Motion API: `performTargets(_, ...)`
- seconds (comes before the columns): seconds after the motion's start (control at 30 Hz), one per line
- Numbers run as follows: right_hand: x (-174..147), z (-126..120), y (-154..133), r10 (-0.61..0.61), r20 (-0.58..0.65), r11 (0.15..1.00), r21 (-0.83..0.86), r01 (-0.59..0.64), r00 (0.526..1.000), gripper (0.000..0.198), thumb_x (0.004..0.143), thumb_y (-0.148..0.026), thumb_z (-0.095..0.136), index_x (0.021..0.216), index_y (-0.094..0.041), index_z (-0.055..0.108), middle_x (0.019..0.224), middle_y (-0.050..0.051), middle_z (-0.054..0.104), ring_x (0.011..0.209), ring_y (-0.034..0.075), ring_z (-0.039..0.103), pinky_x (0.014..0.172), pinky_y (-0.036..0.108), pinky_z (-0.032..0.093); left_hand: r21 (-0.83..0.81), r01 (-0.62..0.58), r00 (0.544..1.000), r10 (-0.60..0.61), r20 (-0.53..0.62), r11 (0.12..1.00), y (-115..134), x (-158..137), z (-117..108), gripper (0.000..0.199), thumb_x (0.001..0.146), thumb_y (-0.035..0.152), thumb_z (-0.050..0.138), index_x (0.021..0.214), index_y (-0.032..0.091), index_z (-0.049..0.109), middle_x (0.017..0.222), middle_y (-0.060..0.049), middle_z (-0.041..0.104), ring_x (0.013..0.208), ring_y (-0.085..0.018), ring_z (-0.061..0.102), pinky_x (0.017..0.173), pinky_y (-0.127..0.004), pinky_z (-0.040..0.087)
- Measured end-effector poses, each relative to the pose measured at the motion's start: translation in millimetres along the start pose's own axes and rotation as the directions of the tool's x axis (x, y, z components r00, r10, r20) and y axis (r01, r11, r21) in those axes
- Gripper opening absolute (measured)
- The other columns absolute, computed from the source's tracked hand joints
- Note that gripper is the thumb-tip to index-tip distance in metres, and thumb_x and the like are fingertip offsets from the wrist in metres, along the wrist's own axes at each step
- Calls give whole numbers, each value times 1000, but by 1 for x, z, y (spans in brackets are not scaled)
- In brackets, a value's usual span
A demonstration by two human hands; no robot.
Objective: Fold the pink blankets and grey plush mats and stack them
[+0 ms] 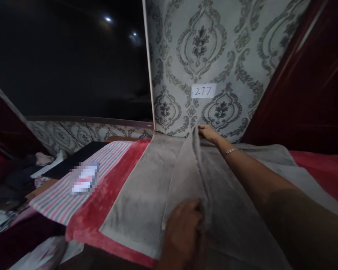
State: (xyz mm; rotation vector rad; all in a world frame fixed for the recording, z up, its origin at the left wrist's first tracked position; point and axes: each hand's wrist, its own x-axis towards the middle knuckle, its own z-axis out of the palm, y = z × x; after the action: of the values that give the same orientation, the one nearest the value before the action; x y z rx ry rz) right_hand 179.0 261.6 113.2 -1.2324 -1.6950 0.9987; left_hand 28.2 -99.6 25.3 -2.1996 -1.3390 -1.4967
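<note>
Standing partly raised, the gray cloth [184, 174] was gripped by left hand [183, 227] and right hand [209, 133]; creasing could be caused by uneven pulling.

Between the left fingers [195, 206] and right fingers [202, 128], one raised grey fold [185, 174]; leftward, one striped cloth [112, 159], one screen [73, 63]; above, one number card [203, 90]; rightward, one bracelet [233, 150].
</note>
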Motion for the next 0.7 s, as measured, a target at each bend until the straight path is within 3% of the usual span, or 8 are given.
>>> performTargets(0.1, -29, -37, 23, 66, -23, 996, 68, -64, 998, 22, 80, -35, 73, 91, -16, 71, 69, 3, 70, 62, 15, 63, 63, 26, 55, 19, -158, 986, 157, 60, 987, 21, -11, 57, 17, 91, 14, 46, 101, 21, 59, 101, -9, 74, 95, -19, 71, 83, -31, 58)
performTargets(0.23, -63, -56, 65, 196, 22, 973, 124, -197, 980, 30, 86, -44, 65, 97, -16, 72, 72, 8, 72, 60, 19, 64, 60, 31, 56, 79, -198, 964, 180, 198, 977, 28, -31, 103, 15, 85, 9, 59, 88, 23, 53, 74, -2, 68, 66, -18, 63, 61, -30, 51)
performTargets(0.33, -77, -58, 89, 257, 46, 953, 156, -261, 965, 35, 93, -45, 54, 104, -16, 70, 76, 10, 72, 62, 19, 66, 64, 32, 57, 71, -147, 956, 123, 266, 987, 29, -37, 106, 21, 78, 10, 64, 88, 23, 52, 78, -3, 68, 72, -21, 64, 66, -35, 51)
performTargets(0.47, -80, -58, 100, 275, 33, 945, 176, -276, 961, 39, 98, -43, 48, 119, -16, 65, 91, 11, 74, 72, 17, 67, 68, 29, 56, 18, -88, 964, 81, 254, 996, 35, -29, 91, 32, 73, 7, 58, 101, 22, 53, 86, -5, 70, 80, -22, 65, 72, -37, 53)
performTargets(0.6, -71, -57, 100, 233, -42, 966, 121, -227, 972, 52, 89, -46, 64, 134, -22, 59, 106, 6, 72, 78, 16, 64, 65, 24, 51, -25, -103, 975, 106, 197, 994, 44, -17, 86, 38, 76, 2, 50, 110, 20, 53, 100, -9, 71, 93, -23, 66, 81, -37, 54)
performTargets(0.7, -61, -59, 101, 199, -122, 980, 28, -197, 972, 55, 77, -28, 73, 130, -17, 63, 88, 3, 69, 70, 14, 58, 61, 21, 45, -44, -121, 985, 125, 116, 992, 49, -13, 91, 35, 79, 1, 46, 107, 19, 54, 98, -8, 72, 90, -22, 66, 79, -36, 54)
